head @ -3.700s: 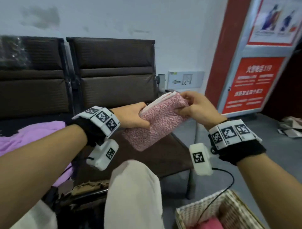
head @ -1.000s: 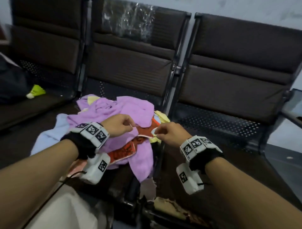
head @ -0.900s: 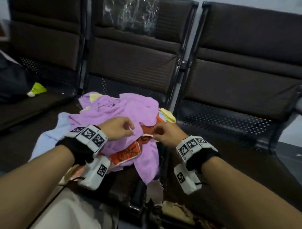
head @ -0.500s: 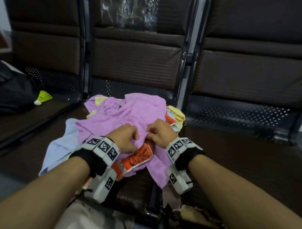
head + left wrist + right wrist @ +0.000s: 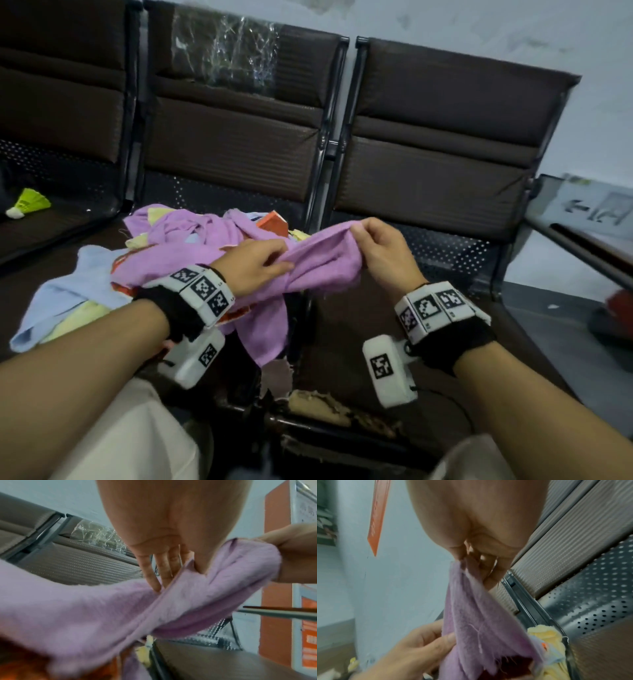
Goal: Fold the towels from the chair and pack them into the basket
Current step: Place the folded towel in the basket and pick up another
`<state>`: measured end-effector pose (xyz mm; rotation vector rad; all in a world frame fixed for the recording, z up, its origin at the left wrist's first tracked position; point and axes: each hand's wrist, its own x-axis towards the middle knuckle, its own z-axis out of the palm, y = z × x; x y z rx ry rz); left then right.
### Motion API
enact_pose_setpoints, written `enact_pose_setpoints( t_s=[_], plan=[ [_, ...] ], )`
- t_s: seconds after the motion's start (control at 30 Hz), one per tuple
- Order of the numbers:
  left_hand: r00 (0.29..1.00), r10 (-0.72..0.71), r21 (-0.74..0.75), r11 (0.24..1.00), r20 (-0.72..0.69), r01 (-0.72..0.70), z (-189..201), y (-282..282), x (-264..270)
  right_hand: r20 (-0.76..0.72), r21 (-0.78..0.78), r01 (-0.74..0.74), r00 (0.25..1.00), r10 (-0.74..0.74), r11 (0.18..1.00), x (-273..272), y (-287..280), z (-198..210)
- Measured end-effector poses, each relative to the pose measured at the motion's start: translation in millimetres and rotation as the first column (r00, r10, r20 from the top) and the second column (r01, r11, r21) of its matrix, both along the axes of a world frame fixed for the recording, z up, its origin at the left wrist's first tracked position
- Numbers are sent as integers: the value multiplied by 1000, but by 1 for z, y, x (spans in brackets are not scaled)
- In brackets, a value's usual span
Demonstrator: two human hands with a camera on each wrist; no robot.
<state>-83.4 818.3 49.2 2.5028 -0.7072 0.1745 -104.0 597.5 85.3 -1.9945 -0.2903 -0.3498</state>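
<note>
A purple towel [image 5: 322, 257] stretches between my two hands above the gap between two chair seats. My right hand [image 5: 358, 229] pinches its raised edge; in the right wrist view the fingers [image 5: 481, 563] clamp the purple towel [image 5: 479, 628]. My left hand [image 5: 284, 265] pinches the same cloth lower down, thumb against fingers [image 5: 159, 572] on the purple towel [image 5: 102, 608]. The rest trails back onto the pile of towels [image 5: 154, 246] on the middle seat: light blue [image 5: 68, 294], yellow and an orange piece [image 5: 272, 222]. The basket is out of view.
A row of dark brown chairs [image 5: 428, 164] stands against the wall. A green-yellow shuttlecock [image 5: 27, 204] lies on the left seat. The seat's front edge is torn with foam [image 5: 325, 407] showing. A metal rail [image 5: 582, 246] runs at the right. My knees [image 5: 137, 438] are below.
Both hands were pressed together into the pile; now they have lifted the purple towel's edge and drawn apart, the right hand moving right and up.
</note>
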Motion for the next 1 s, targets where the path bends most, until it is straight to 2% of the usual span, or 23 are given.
enact_pose_setpoints(
  t_s=[0.07,0.17,0.23,0.27,0.37,0.47,0.57,0.67,0.73,0.83,1.0],
  plan=[
    [993,-95,-177,981,-75,81,10,-15,-9,70,107,75,994,-83,991,-7,-15,15],
    [957,-242,-481,866,-162,137,26,-36,-19,70,302,67,993,-92,951,-12,-34,33],
    [958,-227,-577,812,-178,85,26,-49,-20,78,306,59,993,-87,950,-10,-43,33],
    [962,-207,-581,811,-177,67,24,-54,-18,91,294,65,991,-95,954,-8,-46,28],
    [965,-137,-450,893,-224,22,11,-66,-8,68,247,140,985,-161,959,0,-56,4],
    [968,-11,-279,958,-252,-62,-3,-76,6,-100,107,187,979,-177,976,12,-67,-27],
    [967,21,-207,976,-252,-75,-13,-86,13,-360,36,92,930,-73,995,18,-76,-48],
    [966,19,-130,990,-259,-54,-24,-90,18,-445,-180,-38,894,-47,983,18,-87,-58],
    [959,14,-78,996,-285,-38,-31,-89,21,-435,-387,-115,898,-71,915,16,-96,-62],
    [941,-13,57,998,-339,34,-40,-84,25,-451,-658,-218,880,-146,721,9,-113,-67],
    [950,-107,219,960,-294,176,-42,-78,24,-660,-682,-409,702,-269,606,-9,-134,-81]
  ],
)
